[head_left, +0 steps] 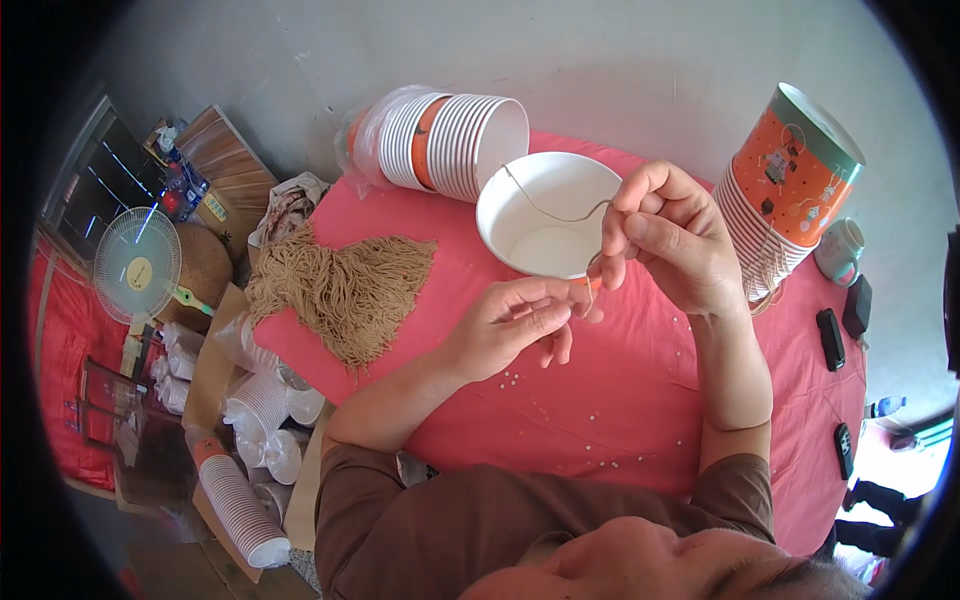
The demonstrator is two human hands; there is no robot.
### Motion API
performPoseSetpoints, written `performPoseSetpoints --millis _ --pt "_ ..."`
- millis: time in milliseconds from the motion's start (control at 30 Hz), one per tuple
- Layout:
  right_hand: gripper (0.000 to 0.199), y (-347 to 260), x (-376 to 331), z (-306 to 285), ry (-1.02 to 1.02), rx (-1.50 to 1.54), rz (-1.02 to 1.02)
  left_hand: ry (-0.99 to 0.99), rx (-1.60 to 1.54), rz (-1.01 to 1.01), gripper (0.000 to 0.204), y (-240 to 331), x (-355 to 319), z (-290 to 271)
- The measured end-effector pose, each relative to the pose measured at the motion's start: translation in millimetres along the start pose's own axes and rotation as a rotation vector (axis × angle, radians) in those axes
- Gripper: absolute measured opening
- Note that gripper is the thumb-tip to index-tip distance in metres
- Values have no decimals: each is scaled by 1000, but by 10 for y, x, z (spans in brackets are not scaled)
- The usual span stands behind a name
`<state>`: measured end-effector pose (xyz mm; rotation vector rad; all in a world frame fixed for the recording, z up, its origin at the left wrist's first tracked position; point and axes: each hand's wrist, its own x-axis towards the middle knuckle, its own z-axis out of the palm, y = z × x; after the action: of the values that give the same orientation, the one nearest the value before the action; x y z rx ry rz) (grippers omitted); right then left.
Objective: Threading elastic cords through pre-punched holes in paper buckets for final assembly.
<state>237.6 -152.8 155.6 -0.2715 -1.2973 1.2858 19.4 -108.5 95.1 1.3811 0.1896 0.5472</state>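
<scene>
1. Cord [580,220]: tan.
2. String bundle [345,295], 9 o'clock: light brown.
3. Tub [553,245]: white inside.
4. Tub stack [455,145], 12 o'clock: white, orange band.
5. Printed stack [765,195], 2 o'clock: orange, small drawings, green edge.
6. Tablecloth [520,430]: pinkish red.

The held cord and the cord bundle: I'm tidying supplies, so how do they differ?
The held cord shows as a thin strand; the cord bundle is a thick heap of many strands. The held cord is raised, curving from the right hand; the cord bundle lies on the red cloth. Both look brownish.
</scene>
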Motion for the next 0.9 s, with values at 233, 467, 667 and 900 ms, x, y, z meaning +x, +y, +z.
performPoseSetpoints --millis 233,467,667,900 --pt "13 -2 7 0 50 -16 -3 -34 -67 -63 22 -89 15 -25" --pt "9 -7 29 -89 188 -344 -79 72 98 -87 18 47 -21 -2" --pt "18 -29 22 79 289 -1393 -121 221 609 186 12 71 -72 -33" --pt "47 46 -128 426 -77 -991 213 352 879 457 13 120 -79 -20"
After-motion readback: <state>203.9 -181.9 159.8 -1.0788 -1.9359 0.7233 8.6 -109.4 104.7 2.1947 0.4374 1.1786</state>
